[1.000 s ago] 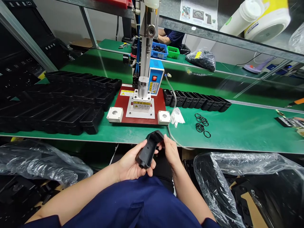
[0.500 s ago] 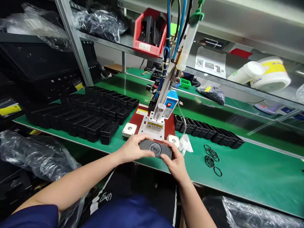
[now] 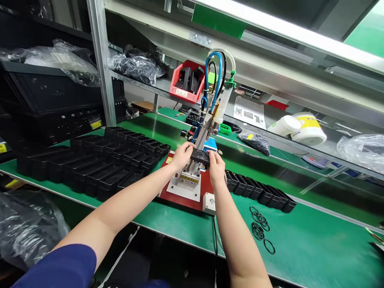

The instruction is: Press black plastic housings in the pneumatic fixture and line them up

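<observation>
A black ribbed rectangular part with a round ring in its face (image 3: 200, 154) is held up between both hands in front of the bench machine. Fingers of my left hand (image 3: 183, 155) grip its left end. At the opposite end, my right hand (image 3: 216, 163) pinches it. The part is over the metal fixture block (image 3: 191, 170), beneath the slanted syringe (image 3: 221, 108); whether it touches the fixture I cannot tell. The red machine base (image 3: 180, 197) carries the fixture and a white button box (image 3: 209, 202).
Rows of black housings (image 3: 90, 168) fill the left of the green bench (image 3: 324, 240). Another row of black housings (image 3: 261, 190) stands at right, near several loose black rings (image 3: 258, 222). A red bin (image 3: 186, 82) and white tub (image 3: 308, 129) sit on the shelf.
Both hands have carried the black ribbed part forward and up, from near the bench's front edge to above the fixture. The camera view has tilted upward.
</observation>
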Tool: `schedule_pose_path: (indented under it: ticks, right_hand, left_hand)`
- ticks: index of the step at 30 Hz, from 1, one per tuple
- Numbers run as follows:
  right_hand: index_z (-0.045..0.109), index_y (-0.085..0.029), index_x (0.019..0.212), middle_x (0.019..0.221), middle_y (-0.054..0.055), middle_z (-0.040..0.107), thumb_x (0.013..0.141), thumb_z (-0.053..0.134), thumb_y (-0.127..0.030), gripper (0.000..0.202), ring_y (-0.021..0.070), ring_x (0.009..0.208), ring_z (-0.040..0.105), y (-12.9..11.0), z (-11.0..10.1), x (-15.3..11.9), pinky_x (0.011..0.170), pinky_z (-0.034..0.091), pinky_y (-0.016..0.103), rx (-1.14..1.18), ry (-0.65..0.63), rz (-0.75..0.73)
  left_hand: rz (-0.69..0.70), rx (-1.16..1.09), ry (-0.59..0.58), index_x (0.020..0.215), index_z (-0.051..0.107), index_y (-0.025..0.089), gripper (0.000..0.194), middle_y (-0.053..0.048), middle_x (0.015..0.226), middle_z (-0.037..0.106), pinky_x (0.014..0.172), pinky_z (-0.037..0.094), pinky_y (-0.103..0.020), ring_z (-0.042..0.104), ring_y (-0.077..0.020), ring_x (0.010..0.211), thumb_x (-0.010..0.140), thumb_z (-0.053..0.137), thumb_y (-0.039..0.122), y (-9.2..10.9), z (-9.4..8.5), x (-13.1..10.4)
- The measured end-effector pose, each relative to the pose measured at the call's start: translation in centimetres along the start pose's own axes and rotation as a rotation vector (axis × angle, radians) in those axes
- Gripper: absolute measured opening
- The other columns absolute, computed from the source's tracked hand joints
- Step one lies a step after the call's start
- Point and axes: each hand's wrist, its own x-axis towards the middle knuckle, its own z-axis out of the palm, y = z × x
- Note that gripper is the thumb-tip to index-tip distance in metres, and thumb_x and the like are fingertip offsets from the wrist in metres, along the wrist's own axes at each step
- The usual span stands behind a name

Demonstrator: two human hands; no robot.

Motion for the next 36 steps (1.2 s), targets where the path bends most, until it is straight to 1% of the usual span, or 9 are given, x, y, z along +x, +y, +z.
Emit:
schedule_pose_path:
  ticks: [5,9,13,16,23,26,31,34,36]
  right_hand:
    - [0.069,-0.017,0.092,0.092,0.005,0.068,0.085,0.048,-0.044,0.035,0.0196,0.088,0.059,-0.1,0.6,-0.3,0.081,0.045,0.031,-0.074,-0.010,-0.042]
    - [0.071,-0.018,0.087,0.088,0.003,0.068,0.084,0.047,-0.045,0.036,0.0205,0.083,0.060,0.1,1.0,0.6,0.076,0.046,0.031,-0.046,-0.060,0.022]
    - [0.071,-0.018,0.086,0.085,0.003,0.068,0.082,0.049,-0.046,0.036,0.0195,0.078,0.059,0.7,1.1,0.8,0.070,0.047,0.030,0.064,-0.054,0.093]
    - [0.071,-0.018,0.087,0.084,0.003,0.068,0.082,0.051,-0.046,0.035,0.0179,0.074,0.058,0.9,1.0,0.7,0.066,0.046,0.029,0.098,-0.057,0.117]
    - [0.071,-0.018,0.083,0.076,0.002,0.063,0.075,0.055,-0.046,0.033,0.0132,0.056,0.050,0.4,1.0,1.2,0.048,0.043,0.025,0.136,-0.064,0.222]
    - [0.070,-0.018,0.081,0.073,0.002,0.062,0.074,0.054,-0.048,0.034,0.0129,0.054,0.049,0.5,1.1,1.0,0.045,0.043,0.026,0.131,-0.058,0.251]
    - [0.069,-0.018,0.083,0.078,0.003,0.064,0.077,0.050,-0.047,0.036,0.0149,0.058,0.053,1.3,1.2,0.7,0.050,0.046,0.028,0.062,-0.090,0.222]
    - [0.069,-0.018,0.082,0.084,0.003,0.066,0.079,0.047,-0.048,0.037,0.0177,0.073,0.058,1.0,0.3,0.8,0.067,0.050,0.030,-0.006,-0.058,0.162]
    - [0.069,-0.019,0.082,0.088,0.004,0.067,0.081,0.046,-0.049,0.038,0.0197,0.084,0.059,0.0,-0.3,0.3,0.080,0.048,0.033,-0.030,-0.043,0.124]
  left_hand:
    - [-0.017,0.034,0.004,0.088,0.062,0.016,0.026,-0.003,0.087,0.064,0.072,0.043,-0.024,0.057,-0.0153,0.080,0.088,0.038,0.024,-1.0,-0.3,-0.1]
    - [-0.087,0.113,0.062,0.084,0.063,0.017,0.026,-0.003,0.086,0.065,0.071,0.043,-0.024,0.057,-0.0161,0.080,0.087,0.037,0.019,-0.5,-0.2,0.6]
    - [-0.134,0.210,0.085,0.081,0.065,0.018,0.027,-0.002,0.083,0.067,0.073,0.042,-0.026,0.058,-0.0174,0.079,0.086,0.038,0.016,0.5,0.0,0.7]
    - [-0.144,0.260,0.088,0.085,0.065,0.019,0.029,-0.003,0.086,0.068,0.075,0.042,-0.027,0.059,-0.0181,0.081,0.087,0.037,0.016,1.0,0.0,0.4]
    - [-0.166,0.324,0.098,0.093,0.064,0.020,0.030,-0.004,0.092,0.069,0.077,0.043,-0.028,0.061,-0.0191,0.085,0.090,0.035,0.018,0.7,0.2,-0.2]
    - [-0.185,0.338,0.092,0.090,0.064,0.022,0.028,-0.003,0.091,0.069,0.077,0.044,-0.027,0.062,-0.0192,0.085,0.090,0.036,0.018,0.6,0.3,-0.4]
    - [-0.195,0.336,0.075,0.090,0.064,0.023,0.026,-0.003,0.090,0.069,0.081,0.045,-0.029,0.063,-0.0200,0.088,0.090,0.038,0.020,0.3,0.2,-0.8]
    - [-0.183,0.312,0.053,0.093,0.063,0.023,0.028,-0.004,0.092,0.068,0.083,0.045,-0.032,0.062,-0.0205,0.090,0.091,0.035,0.021,0.1,0.4,-0.7]
    - [-0.161,0.307,0.047,0.094,0.062,0.021,0.029,-0.006,0.093,0.068,0.085,0.046,-0.033,0.062,-0.0209,0.091,0.092,0.033,0.021,0.6,0.4,-0.6]
